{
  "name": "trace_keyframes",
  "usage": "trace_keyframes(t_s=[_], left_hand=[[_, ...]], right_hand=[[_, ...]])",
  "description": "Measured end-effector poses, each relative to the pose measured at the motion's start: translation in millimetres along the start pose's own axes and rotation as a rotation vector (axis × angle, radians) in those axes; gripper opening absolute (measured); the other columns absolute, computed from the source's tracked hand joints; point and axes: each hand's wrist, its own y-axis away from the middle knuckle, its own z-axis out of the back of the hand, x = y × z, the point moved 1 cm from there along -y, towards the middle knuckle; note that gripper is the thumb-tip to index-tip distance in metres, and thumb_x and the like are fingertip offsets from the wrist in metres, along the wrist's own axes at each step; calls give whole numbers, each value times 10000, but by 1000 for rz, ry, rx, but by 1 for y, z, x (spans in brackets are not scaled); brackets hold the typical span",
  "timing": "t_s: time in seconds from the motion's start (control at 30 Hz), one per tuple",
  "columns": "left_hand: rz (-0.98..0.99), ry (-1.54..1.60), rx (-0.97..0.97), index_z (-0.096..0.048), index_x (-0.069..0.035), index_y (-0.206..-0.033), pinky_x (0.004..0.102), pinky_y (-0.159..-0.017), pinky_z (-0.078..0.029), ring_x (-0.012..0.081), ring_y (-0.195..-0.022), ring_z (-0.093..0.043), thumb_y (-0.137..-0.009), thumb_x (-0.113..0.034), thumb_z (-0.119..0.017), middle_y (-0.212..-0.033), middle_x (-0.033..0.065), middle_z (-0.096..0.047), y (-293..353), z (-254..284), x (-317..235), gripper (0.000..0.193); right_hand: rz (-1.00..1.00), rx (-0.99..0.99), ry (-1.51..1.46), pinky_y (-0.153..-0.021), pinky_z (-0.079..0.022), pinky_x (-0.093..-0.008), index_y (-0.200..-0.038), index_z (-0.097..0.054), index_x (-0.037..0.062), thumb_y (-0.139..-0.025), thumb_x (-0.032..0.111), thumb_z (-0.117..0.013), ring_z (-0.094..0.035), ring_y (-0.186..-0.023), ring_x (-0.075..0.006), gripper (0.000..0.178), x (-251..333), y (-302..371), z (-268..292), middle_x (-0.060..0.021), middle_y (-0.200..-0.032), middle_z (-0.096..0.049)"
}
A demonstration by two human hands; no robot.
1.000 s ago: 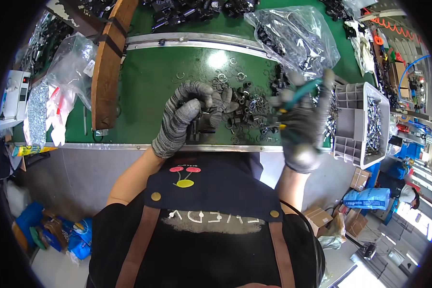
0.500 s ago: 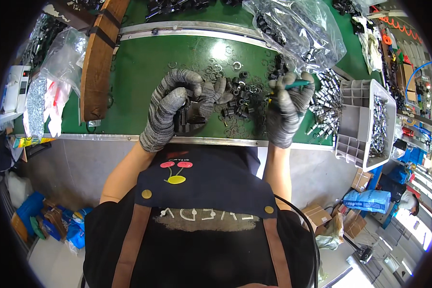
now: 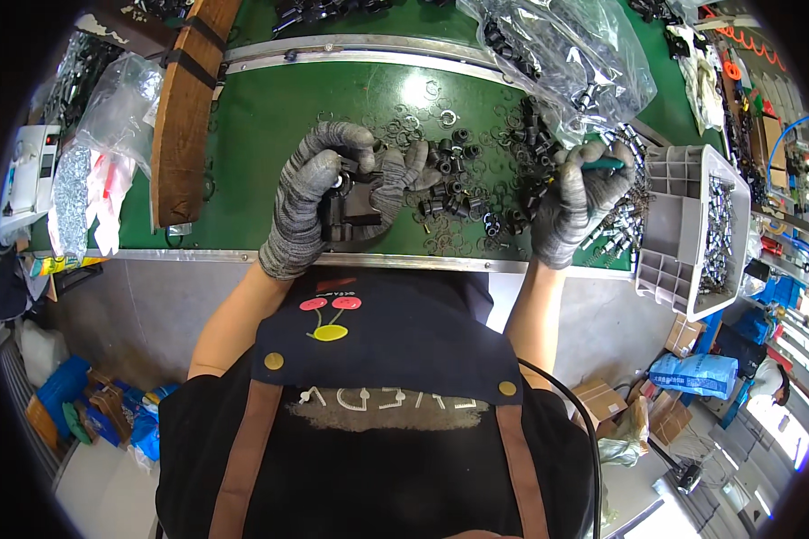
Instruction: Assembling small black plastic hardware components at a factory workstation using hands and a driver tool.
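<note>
Loose black fittings [image 3: 458, 193] between hands

Grey knit gloves [image 3: 319, 193]; green mat [image 3: 261, 117]; black fittings [image 3: 449, 180]; teal tool [image 3: 600, 164].

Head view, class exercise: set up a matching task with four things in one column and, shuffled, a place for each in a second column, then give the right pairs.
Things:
1. black fixture
2. teal-handled tool
3. grey compartment tray
4. wooden plank

Places:
A. at the bench's right end
B. gripped in the right hand
C. lying left of the left hand
D. under the left hand

Pairs: 1-D, 2-B, 3-A, 4-C
</note>
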Motion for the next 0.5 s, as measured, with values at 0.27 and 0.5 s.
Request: trace_keyframes(t_s=[0.27, 0.5], left_hand=[[6, 155, 14, -578, -10, -1184, 304, -853, -526, 168, -939, -600, -955, -359, -589, -992, 77, -604, 1, -1, -3, 418], [29, 135, -4, -535, -8, -1231, 325, -764, -596, 216, -929, -628, -944, -415, -600, -1018, 102, -571, 1, 2, -2, 502]], right_hand=[[42, 13, -202, -734, -410, -315, -1315, -459, 101, -896, 214, -694, -474, -831, -172, 494, 13, -5, 8, -64, -1000, -519], [106, -89, -150, -689, -400, -303, -1287, -472, 102, -897, 207, -688, -459, -788, -161, 458, 3, 8, -8, -71, -971, -522]])
